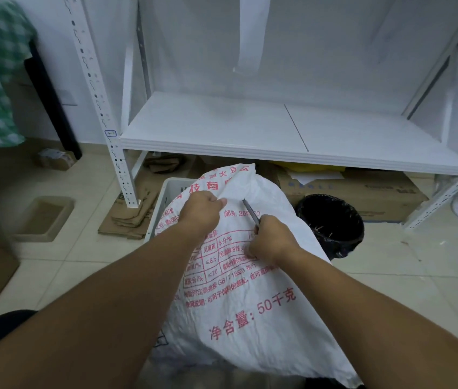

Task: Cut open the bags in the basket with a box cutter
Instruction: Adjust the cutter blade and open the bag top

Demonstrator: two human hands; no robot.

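A large white woven bag (239, 299) with red print lies over a white plastic basket (170, 189), hiding most of it. My left hand (201, 210) pinches a fold of the bag near its upper end. My right hand (271, 240) grips a box cutter (251, 213), whose blade points up and left and touches the bag just right of my left thumb. The cutter's handle is hidden inside my fist.
A white metal shelf (278, 136) stands right behind the basket, with cardboard boxes (362, 189) under it. A black-lined bin (331, 223) sits to the right. Flattened cardboard (132, 217) and a brown tray (45, 217) lie on the tiled floor to the left.
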